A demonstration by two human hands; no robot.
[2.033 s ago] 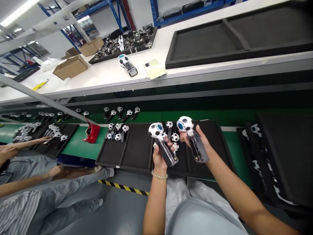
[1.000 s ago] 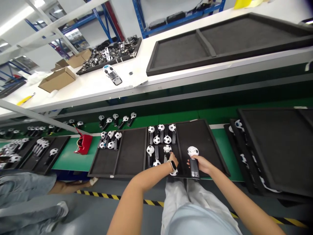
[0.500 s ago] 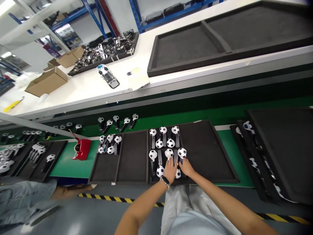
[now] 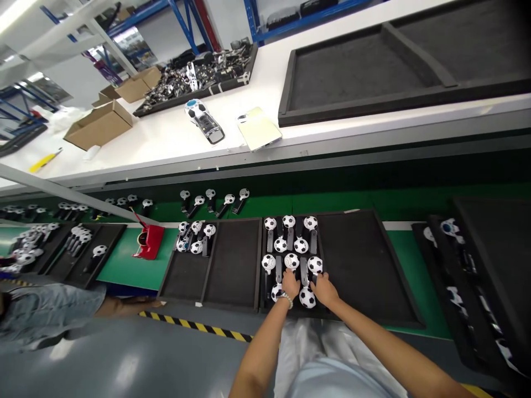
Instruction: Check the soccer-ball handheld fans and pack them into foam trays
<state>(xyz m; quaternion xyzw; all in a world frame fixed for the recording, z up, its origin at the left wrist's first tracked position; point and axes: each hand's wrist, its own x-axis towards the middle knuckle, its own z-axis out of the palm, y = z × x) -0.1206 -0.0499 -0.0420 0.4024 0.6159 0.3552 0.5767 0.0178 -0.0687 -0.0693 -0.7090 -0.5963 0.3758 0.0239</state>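
A dark foam tray in front of me holds several handheld devices with black handles and round football-patterned heads, lying in two rows and facing alternate ways. My left hand has its fingers closed over the handle of a front-row device, whose ball head shows above the fingers. Just to the right, my right hand closes on the handle of the end device. Both handles are mostly covered by my fingers. Between my hands lies another device, its ball towards me.
A second foam tray with several devices adjoins on the left, beside a red tape dispenser. Stacked trays stand at the right. Above runs a white shelf with parts and boxes. Another person's arm is at far left.
The view has shifted, so the benches sit differently in the picture. My left hand's fingers have gone from stretched out to curled round the handle. My right hand remains at the end device.
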